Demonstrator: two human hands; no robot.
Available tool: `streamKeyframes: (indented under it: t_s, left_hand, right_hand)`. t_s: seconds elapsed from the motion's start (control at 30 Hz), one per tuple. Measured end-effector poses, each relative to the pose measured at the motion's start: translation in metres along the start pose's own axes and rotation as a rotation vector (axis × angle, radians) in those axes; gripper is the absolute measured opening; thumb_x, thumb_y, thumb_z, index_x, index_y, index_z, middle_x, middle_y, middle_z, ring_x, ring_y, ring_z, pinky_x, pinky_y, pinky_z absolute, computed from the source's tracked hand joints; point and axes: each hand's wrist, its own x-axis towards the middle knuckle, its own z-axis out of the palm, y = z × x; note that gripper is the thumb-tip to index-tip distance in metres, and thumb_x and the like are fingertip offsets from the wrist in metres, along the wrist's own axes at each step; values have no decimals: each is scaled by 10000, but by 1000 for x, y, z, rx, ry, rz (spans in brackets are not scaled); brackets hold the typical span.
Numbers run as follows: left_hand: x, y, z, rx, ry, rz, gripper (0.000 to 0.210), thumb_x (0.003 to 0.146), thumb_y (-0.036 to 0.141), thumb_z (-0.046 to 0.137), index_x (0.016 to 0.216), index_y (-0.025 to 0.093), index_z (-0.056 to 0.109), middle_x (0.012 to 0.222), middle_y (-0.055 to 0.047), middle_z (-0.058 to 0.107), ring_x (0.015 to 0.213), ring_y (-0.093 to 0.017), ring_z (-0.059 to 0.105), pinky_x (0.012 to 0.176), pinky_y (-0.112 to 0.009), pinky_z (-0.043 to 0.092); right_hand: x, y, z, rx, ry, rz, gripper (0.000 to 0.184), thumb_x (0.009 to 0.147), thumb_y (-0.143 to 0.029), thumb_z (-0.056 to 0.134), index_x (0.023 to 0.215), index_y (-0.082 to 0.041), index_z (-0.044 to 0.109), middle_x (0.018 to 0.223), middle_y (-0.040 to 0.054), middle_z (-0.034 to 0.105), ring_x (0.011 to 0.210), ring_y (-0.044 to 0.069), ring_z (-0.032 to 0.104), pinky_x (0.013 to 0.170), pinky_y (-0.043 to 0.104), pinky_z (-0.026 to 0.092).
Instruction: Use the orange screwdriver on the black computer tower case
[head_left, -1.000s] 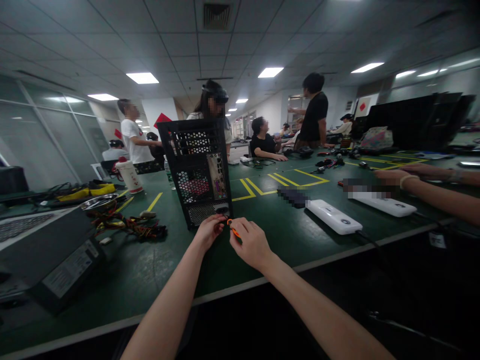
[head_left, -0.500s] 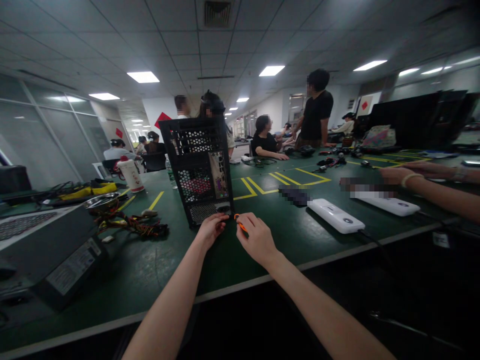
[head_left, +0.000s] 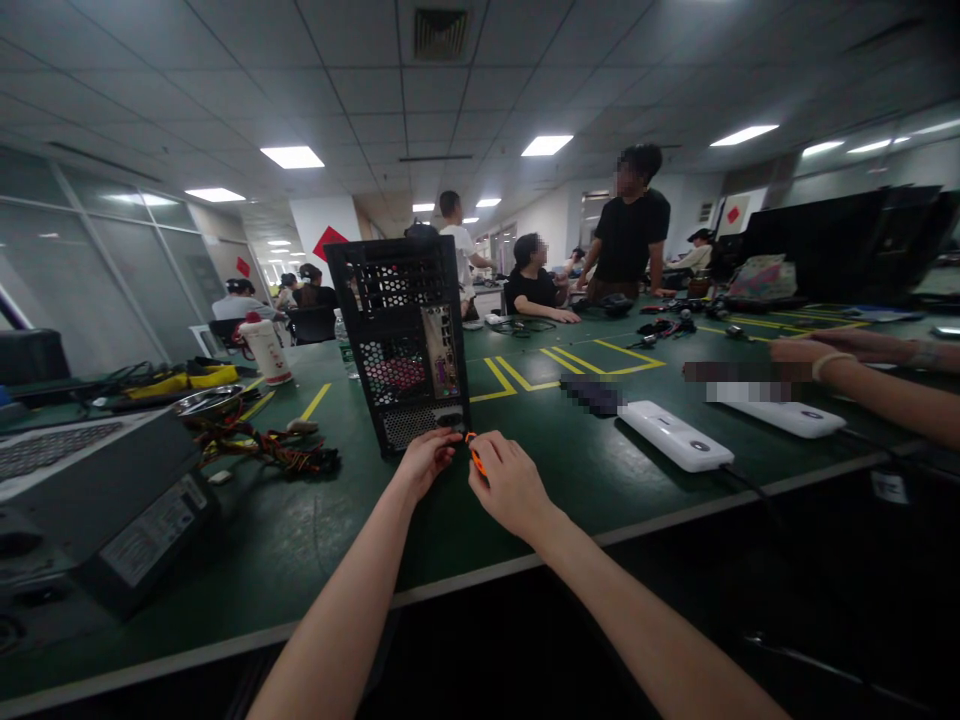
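Observation:
A black computer case (head_left: 397, 345) stands upright on the green table, its perforated back with ports turned toward me. My right hand (head_left: 511, 482) is closed around a screwdriver (head_left: 478, 458) with an orange and black handle, just off the lower right corner of the case. My left hand (head_left: 427, 462) is at the foot of the case, thumb and fingers pinched together close to the screwdriver's front end. Whatever sits between those fingertips is too small and dark to make out.
A grey power supply (head_left: 105, 510) lies at the left, its bundled cables (head_left: 285, 452) beside a metal bowl (head_left: 212, 402). A white tumbler (head_left: 265, 350) stands behind. Right of my hands lies a white device (head_left: 675, 436); another person's hands (head_left: 825, 352) are farther right.
My right hand has shifted slightly, and the orange handle shows more. My left hand stays pinched at the case's foot. In the background, a person in white has moved right.

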Motion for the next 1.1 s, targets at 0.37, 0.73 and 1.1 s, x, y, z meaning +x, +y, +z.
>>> streamKeyframes:
  t_s: [0.37, 0.73, 1.1]
  left_hand:
    - [1, 0, 1, 2, 49, -2, 224, 687, 67, 502, 907, 107, 501, 769, -82, 622, 480, -55, 505, 463, -178, 397]
    - [-1, -1, 3, 19, 52, 8, 214, 692, 68, 491, 899, 121, 477, 743, -70, 618, 479, -56, 514, 464, -172, 397]
    - [-3, 1, 4, 26, 44, -6, 225, 687, 73, 506, 909, 103, 502, 716, -72, 614, 475, -56, 508, 462, -174, 395]
  right_hand:
    - [0, 1, -2, -92, 54, 123, 196, 830, -321, 376, 903, -171, 477, 799, 39, 528, 657, 131, 501, 607, 249, 347]
    - [1, -1, 0, -90, 18, 13, 139, 818, -227, 385, 893, -169, 486, 832, 47, 505, 713, 138, 485, 673, 263, 356]
    - [1, -5, -7, 1, 25, 44, 171, 794, -244, 402, 932, -165, 466, 947, 72, 480, 818, 161, 480, 709, 289, 379]
